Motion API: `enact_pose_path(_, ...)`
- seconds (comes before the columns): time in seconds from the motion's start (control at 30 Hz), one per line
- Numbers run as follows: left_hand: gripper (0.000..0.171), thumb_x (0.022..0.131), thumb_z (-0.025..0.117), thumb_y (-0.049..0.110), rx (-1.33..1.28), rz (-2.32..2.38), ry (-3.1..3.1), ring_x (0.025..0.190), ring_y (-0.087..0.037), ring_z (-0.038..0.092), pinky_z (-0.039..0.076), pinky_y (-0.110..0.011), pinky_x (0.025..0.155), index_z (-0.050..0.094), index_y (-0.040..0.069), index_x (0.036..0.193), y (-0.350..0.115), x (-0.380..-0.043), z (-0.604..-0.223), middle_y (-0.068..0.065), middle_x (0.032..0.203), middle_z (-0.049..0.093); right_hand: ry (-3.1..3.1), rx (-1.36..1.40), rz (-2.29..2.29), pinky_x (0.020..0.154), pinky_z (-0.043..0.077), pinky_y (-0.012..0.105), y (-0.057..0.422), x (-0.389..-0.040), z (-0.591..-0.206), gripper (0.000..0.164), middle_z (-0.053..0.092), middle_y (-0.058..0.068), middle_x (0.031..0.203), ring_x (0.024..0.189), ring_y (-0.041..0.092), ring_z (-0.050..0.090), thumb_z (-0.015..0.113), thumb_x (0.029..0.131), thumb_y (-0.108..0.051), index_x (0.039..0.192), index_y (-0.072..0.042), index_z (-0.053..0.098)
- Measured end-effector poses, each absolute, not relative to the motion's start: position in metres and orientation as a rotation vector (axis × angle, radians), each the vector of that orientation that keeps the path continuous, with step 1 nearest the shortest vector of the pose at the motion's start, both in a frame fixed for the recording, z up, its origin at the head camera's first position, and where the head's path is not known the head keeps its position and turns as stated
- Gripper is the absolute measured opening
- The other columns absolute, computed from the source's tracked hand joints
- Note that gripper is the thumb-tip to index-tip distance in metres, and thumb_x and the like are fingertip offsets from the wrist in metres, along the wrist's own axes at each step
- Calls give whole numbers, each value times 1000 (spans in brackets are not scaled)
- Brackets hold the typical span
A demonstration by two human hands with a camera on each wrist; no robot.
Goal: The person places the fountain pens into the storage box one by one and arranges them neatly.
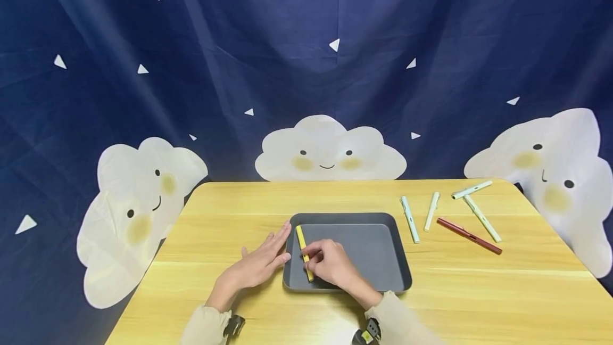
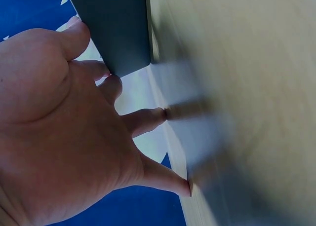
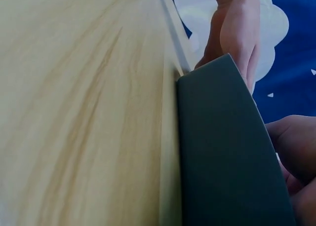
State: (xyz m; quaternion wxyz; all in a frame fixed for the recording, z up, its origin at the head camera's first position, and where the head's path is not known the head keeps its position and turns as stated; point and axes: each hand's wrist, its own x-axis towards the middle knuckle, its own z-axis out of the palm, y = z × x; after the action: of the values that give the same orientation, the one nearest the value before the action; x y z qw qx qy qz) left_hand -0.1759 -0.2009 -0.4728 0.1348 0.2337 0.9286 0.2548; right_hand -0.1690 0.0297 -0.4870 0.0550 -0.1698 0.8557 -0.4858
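A dark grey rectangular tray [image 1: 369,252] lies on the wooden table. Inside it, along the left side, is a yellow pen [image 1: 301,236]. My right hand [image 1: 331,264] reaches over the tray's near edge and pinches this pen between thumb and fingers. Just outside the left wall, my left hand [image 1: 256,268] has its fingers extended, with some of them touching the tray's rim. The left wrist view shows the left palm [image 2: 69,132] beside the tray's outer wall [image 2: 116,31]. In the right wrist view, the tray wall [image 3: 227,152] hides the pen and part of the right hand [image 3: 298,144].
Right of the tray lie several pens: a light blue one [image 1: 409,220], a pale one [image 1: 431,212], another pale one [image 1: 471,190] at the back, a pale green one [image 1: 482,219] and a dark red one [image 1: 469,236]. A dark blue curtain [image 1: 287,68] with clouds hangs behind the table.
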Motion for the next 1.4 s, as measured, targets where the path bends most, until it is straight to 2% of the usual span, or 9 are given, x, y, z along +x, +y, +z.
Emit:
enact_pose_path(0.1,66,112,38,41,685,736,2690,153,-45,17,-1,-92,93,9,21,167,-201,-176,-474,5,172,4,2606,-533,-1466,59,49,21,28,-168,-487,22,77,6,96,69,6,63,70,85,6,103,-3,79)
enact_pose_path(0.4,66,112,38,41,692,740,2690,152,-45,17,0,-93,93,9,21,167,-200,-176,-476,4,172,5,2631,-611,-1516,62,53,21,30,-162,-490,19,69,9,93,70,7,63,77,83,8,101,1,78)
enact_pose_path(0.6,65,112,38,41,694,738,2694,152,-46,18,1,-93,92,9,21,167,-200,-175,-477,5,172,5,2625,-604,-1542,60,54,21,33,-159,-492,19,67,10,95,72,12,65,78,84,8,101,1,77)
enact_pose_path(0.77,65,112,38,41,694,747,2696,152,-46,18,1,-93,92,10,21,167,-200,-176,-477,5,172,6,2644,-620,-1517,63,54,20,34,-160,-493,24,66,9,96,73,9,64,76,84,10,107,1,77)
enact_pose_path(1.13,66,112,39,41,691,761,2689,152,-47,17,0,-93,92,10,20,167,-200,-176,-476,2,172,7,2603,-641,-1586,64,56,19,28,-161,-495,25,63,11,94,68,6,65,75,82,12,107,5,77)
enact_pose_path(1.4,65,112,39,40,684,760,2693,152,-46,18,-1,-93,93,11,20,167,-201,-175,-475,2,172,7,2431,-542,-1739,59,59,25,30,-160,-494,21,62,16,100,71,16,69,74,87,10,108,6,75)
